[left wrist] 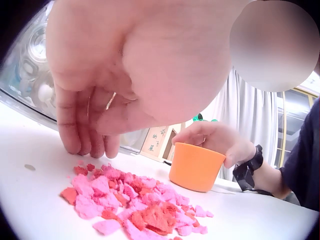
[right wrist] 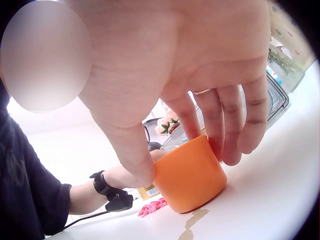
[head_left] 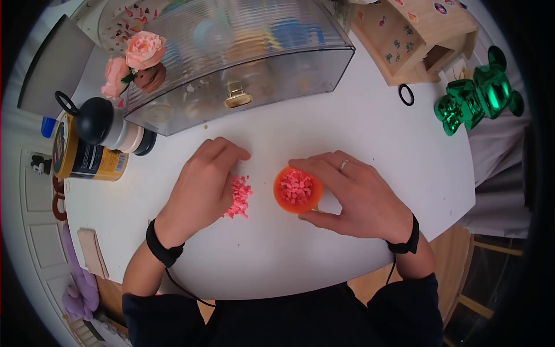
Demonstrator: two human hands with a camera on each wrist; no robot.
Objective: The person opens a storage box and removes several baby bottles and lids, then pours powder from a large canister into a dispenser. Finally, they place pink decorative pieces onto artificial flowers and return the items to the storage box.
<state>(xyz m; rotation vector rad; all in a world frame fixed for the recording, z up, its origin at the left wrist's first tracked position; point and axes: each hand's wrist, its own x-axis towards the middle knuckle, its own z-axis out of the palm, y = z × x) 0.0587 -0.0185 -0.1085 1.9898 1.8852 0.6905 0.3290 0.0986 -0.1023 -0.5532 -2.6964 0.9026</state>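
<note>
My right hand (head_left: 367,194) holds a small orange cup (right wrist: 187,175) at its rim, thumb on one side and fingers on the other. Pink crumbly bits (head_left: 297,186) fill much of the cup, which stands on the white table. To the left lies a loose pile of pink and red bits (left wrist: 135,202). My left hand (head_left: 199,188) hovers over that pile, partly covering it in the head view. Its fingers (left wrist: 82,125) point down behind the bits, with their tips close to the tabletop, and nothing shows between them and the thumb.
A clear ribbed storage box (head_left: 277,81) with a gold latch stands behind the hands. Left are a yellow-labelled tub (head_left: 95,159), a black-topped bottle (head_left: 98,121) and pink roses (head_left: 144,51). A wooden house (head_left: 413,40), a black ring (head_left: 406,95) and a shiny green figurine (head_left: 483,92) stand right.
</note>
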